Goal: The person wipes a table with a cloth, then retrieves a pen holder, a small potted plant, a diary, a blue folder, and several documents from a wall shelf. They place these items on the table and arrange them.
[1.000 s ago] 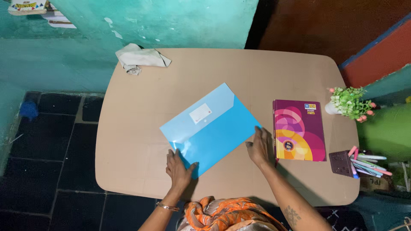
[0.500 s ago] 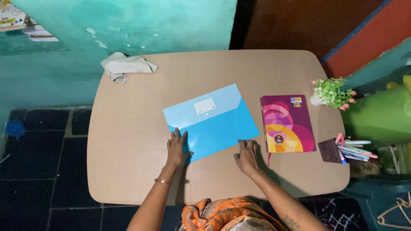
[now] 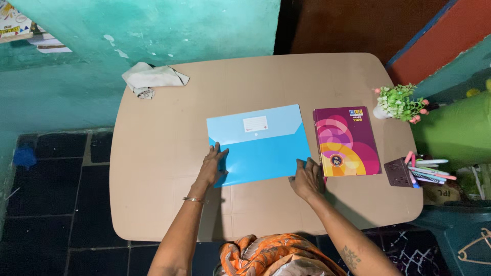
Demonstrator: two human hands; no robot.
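A light blue plastic envelope folder with a white label and a snap lies flat in the middle of a beige table. My left hand rests open on the folder's near left corner. My right hand presses with spread fingers on its near right corner. Right beside the folder lies a magenta book with coloured circles on its cover, almost touching the folder's right edge.
A crumpled whitish cloth lies at the table's far left corner. A small potted plant with pink flowers stands at the right edge. Several pens in a dark holder sit near the right front corner. Teal wall behind, dark tiled floor left.
The folder has been turned from a slanted position to lie nearly square with the table edge, beside the book. Both hands have stayed at its near corners as it turned.
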